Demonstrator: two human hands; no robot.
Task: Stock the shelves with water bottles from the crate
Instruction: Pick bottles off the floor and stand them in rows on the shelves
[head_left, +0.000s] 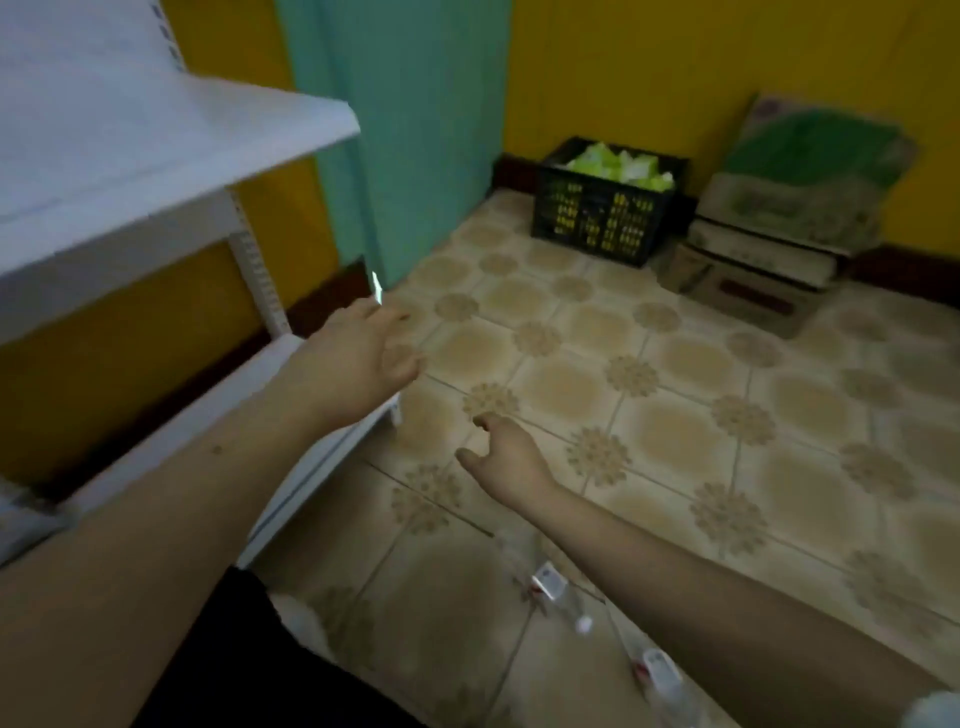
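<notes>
Left hand (358, 358) hovers, fingers loose, past the shelf's (171, 150) edge.

Patterned beige floor tiles (675, 415) across most of the view. Yellow wall (649, 67) at twelve to two o'clock, with a dark skirting board (904, 267) along its base. Teal curtain (400, 130) hanging at twelve o'clock, down to the tiles. Stack of flattened cardboard boxes (769, 260) at two o'clock, lying near the wall. Green printed sack (815, 171), possibly a bag of goods, leaning upright against the wall on top of that stack.
</notes>
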